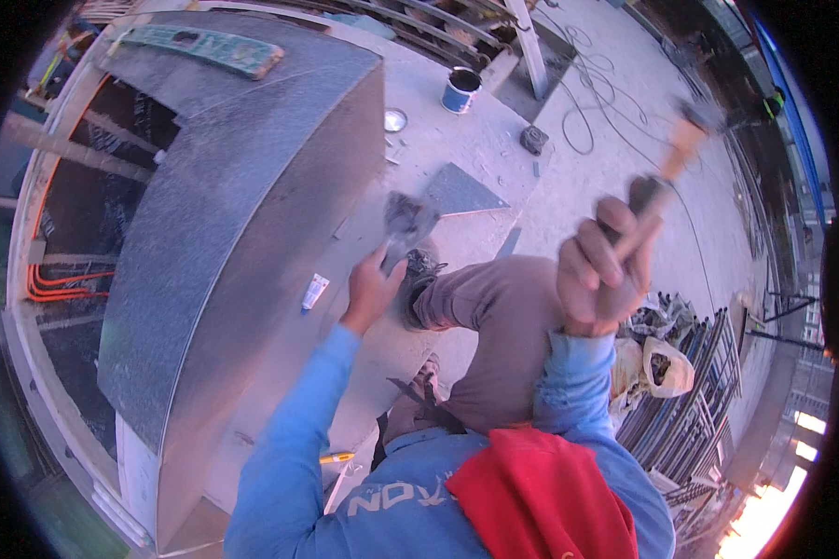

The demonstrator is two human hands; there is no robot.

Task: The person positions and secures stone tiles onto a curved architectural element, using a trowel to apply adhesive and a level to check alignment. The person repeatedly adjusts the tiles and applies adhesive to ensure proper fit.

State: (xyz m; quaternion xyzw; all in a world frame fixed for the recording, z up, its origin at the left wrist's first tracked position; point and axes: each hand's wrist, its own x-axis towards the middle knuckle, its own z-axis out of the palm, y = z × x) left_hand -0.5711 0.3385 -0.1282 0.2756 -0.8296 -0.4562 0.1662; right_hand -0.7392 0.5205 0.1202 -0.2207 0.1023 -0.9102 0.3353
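My left hand point(371, 291) is closed round a grey tool or piece point(406, 224) whose dark, mottled upper end is blurred; its exact kind cannot be told. Raised at the right, my right hand point(604, 263) grips the handle of a hammer point(673, 168), its head smeared by motion. A dark triangular stone offcut point(468, 190) lies on the pale surface just beyond the left hand. Nearer the grey block, a small white and blue tube point(314, 293) rests beside that hand's wrist.
To the left stands a large grey stone-faced block point(252, 158) bearing a worn teal spirit level point(200, 49). An open paint can point(460, 98), a round lid point(394, 120) and a small black object point(533, 140) sit ahead. Metal pipes point(694, 401), sacks point(664, 366) and loose cables lie right.
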